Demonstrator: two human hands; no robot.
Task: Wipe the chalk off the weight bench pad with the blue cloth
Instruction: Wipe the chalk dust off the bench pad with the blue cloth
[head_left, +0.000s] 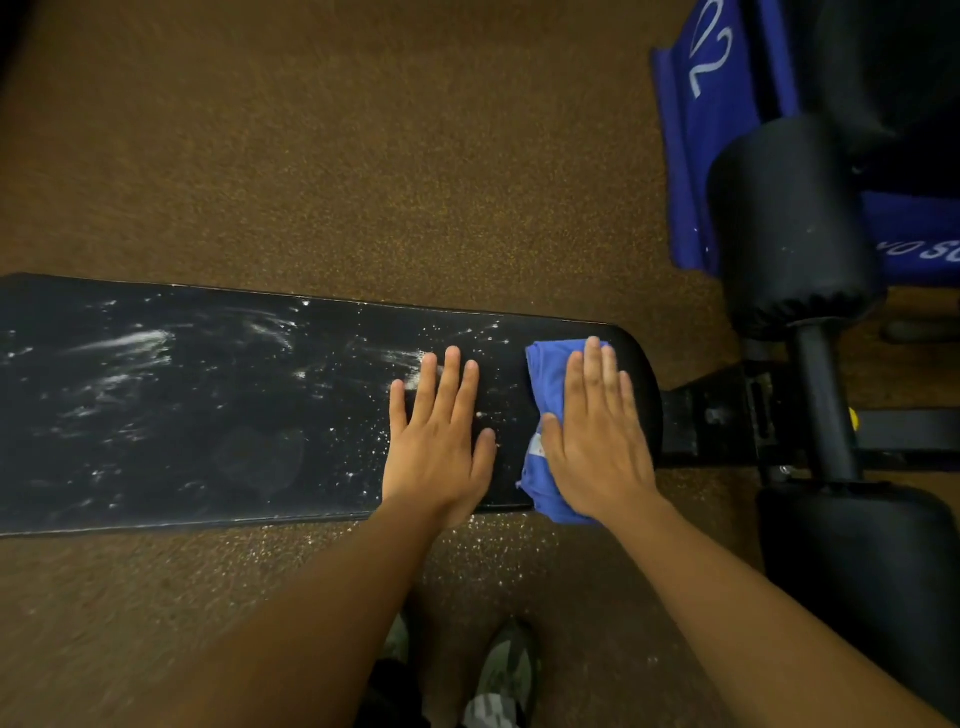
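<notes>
Brown speckled floor surrounds the black pad, streaked with white chalk mostly on its left and middle. At the pad's right end lies the blue cloth, pressed flat under the right hand, fingers straight and together. Just left of it, the left hand rests flat on bare pad, fingers spread. Black rollers stand further right.
</notes>
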